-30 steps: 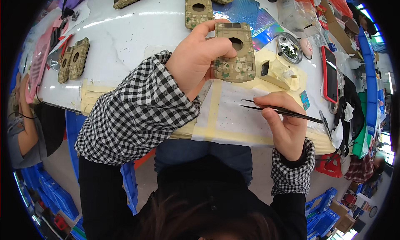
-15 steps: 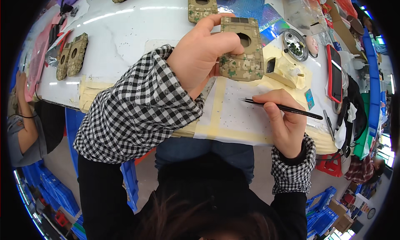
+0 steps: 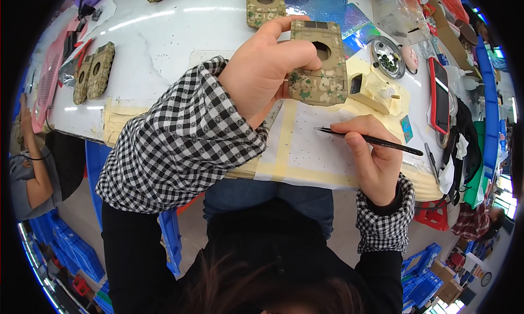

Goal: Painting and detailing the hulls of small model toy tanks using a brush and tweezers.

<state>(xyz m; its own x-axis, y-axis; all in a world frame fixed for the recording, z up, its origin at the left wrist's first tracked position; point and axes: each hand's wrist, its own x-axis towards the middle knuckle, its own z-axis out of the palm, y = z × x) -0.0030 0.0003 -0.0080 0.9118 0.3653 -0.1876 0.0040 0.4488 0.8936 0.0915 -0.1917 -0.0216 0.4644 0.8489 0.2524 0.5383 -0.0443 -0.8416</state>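
Observation:
My left hand (image 3: 267,68) grips a camouflage-patterned toy tank hull (image 3: 322,63) with a round hole in its top, held above the table. My right hand (image 3: 371,156) pinches black tweezers (image 3: 365,139), their tips pointing left over a white sheet (image 3: 311,150) dotted with tiny parts and edged with beige tape. The tweezer tips are just below the hull and apart from it.
More camouflage hulls lie at the table's back (image 3: 265,6) and left (image 3: 95,71). A round metal dish (image 3: 387,57) of small parts, a beige block (image 3: 374,93) and a red-cased phone (image 3: 439,101) lie at right. Another person (image 3: 33,166) sits at far left.
My left hand has raised the hull and moved it slightly away from me. My right hand has shifted the tweezers a little right and lower over the sheet.

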